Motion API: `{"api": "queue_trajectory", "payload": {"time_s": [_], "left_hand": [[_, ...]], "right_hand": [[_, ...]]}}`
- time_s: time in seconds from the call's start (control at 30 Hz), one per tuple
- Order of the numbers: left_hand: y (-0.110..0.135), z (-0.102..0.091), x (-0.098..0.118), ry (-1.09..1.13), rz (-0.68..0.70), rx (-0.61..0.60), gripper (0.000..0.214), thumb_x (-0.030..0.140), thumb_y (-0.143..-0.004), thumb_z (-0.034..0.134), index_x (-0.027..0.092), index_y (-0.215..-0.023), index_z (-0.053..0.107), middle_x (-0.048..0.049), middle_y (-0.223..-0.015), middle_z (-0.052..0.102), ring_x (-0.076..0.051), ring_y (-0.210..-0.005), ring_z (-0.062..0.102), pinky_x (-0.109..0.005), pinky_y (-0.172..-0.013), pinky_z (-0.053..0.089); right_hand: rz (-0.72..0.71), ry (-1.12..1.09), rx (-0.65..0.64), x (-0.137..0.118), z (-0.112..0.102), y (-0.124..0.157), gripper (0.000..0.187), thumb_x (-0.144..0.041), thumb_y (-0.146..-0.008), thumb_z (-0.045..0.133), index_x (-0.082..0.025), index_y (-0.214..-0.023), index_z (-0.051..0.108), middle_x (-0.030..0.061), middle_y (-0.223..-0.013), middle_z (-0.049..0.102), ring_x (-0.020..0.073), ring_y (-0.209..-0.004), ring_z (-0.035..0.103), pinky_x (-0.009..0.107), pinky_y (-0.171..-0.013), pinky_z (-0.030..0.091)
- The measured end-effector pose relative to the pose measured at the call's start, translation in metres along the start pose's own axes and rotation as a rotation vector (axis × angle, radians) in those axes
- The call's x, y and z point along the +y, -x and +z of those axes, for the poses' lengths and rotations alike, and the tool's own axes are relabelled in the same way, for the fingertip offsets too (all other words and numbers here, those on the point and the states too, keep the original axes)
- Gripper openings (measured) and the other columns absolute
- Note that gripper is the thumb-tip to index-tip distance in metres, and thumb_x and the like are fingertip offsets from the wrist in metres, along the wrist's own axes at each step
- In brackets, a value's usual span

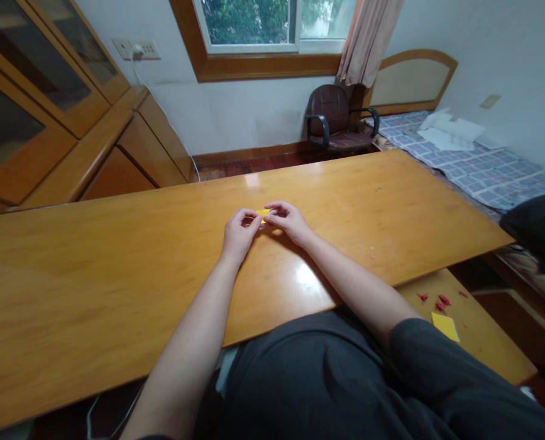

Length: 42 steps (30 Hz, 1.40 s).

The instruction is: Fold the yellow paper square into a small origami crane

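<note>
A small piece of yellow paper (pixel 264 213) is held between my two hands, just above or on the wooden table (pixel 117 269). My left hand (pixel 241 230) pinches its left side between thumb and fingers. From the right, my right hand (pixel 287 221) grips the other side, thumb and index finger close together. Most of the paper's outline is hidden behind the fingertips, so its exact folds cannot be made out.
On a lower board (pixel 478 330) at the right lie a yellow paper stack (pixel 445 327) and several small red folded pieces (pixel 440 304). Beyond the table stand a brown armchair (pixel 330 116) and a bed (pixel 474 153); a wooden cabinet (pixel 102 146) is at the left.
</note>
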<state>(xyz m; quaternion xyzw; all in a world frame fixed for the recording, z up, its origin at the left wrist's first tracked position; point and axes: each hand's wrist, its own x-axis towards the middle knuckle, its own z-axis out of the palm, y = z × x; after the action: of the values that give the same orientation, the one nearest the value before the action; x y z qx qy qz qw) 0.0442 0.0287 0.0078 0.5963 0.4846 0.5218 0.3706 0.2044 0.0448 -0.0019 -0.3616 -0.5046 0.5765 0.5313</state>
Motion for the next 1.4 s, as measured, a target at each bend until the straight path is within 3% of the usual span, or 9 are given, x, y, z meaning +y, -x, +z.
{"api": "queue_trajectory", "payload": {"time_s": [0.3,0.63,1.03,1.23,1.4], "left_hand": [[-0.004,0.001,-0.014,0.187,-0.104,-0.004,0.026,0.038,-0.072,0.073,0.019,-0.082,0.058,0.0016,-0.073,0.063,-0.013,-0.065,0.064,-0.025,-0.066,0.053],[0.000,0.004,-0.001,0.063,-0.041,0.026,0.022,0.035,-0.074,0.072,0.017,-0.082,0.061,-0.0005,-0.074,0.066,-0.014,-0.066,0.066,-0.024,-0.065,0.052],[-0.005,0.006,-0.016,0.222,-0.029,0.078,0.025,0.029,-0.071,0.074,0.018,-0.083,0.056,0.0012,-0.079,0.061,-0.011,-0.074,0.062,-0.024,-0.073,0.052],[-0.005,0.008,-0.016,0.316,-0.079,0.057,0.033,0.030,-0.071,0.074,0.018,-0.095,0.055,0.0003,-0.081,0.064,-0.012,-0.075,0.064,-0.027,-0.074,0.055],[-0.006,0.009,-0.016,0.326,-0.057,0.072,0.031,0.030,-0.072,0.075,0.019,-0.094,0.056,-0.0007,-0.083,0.064,-0.013,-0.079,0.065,-0.027,-0.072,0.056]], "right_hand": [[-0.007,0.008,-0.010,0.004,0.000,-0.002,0.040,-0.038,-0.063,0.081,-0.017,-0.093,0.065,-0.0019,-0.075,0.064,0.0110,-0.068,0.058,0.025,-0.067,0.049],[0.015,-0.031,0.016,0.004,0.001,-0.002,0.039,-0.038,-0.061,0.083,-0.017,-0.087,0.063,-0.0018,-0.075,0.066,0.0105,-0.068,0.059,0.025,-0.068,0.048],[0.041,-0.029,0.018,0.000,0.003,-0.001,0.038,-0.035,-0.060,0.083,-0.016,-0.086,0.063,-0.0024,-0.075,0.065,0.0100,-0.068,0.057,0.023,-0.065,0.046],[0.046,-0.025,-0.025,-0.001,0.002,0.000,0.038,-0.035,-0.064,0.079,-0.017,-0.093,0.061,-0.0040,-0.072,0.061,0.0090,-0.062,0.054,0.022,-0.059,0.045],[-0.036,-0.015,-0.046,0.001,0.001,-0.001,0.046,-0.031,-0.071,0.073,-0.022,-0.111,0.055,-0.0080,-0.065,0.053,0.0090,-0.058,0.051,0.022,-0.055,0.043]]}}
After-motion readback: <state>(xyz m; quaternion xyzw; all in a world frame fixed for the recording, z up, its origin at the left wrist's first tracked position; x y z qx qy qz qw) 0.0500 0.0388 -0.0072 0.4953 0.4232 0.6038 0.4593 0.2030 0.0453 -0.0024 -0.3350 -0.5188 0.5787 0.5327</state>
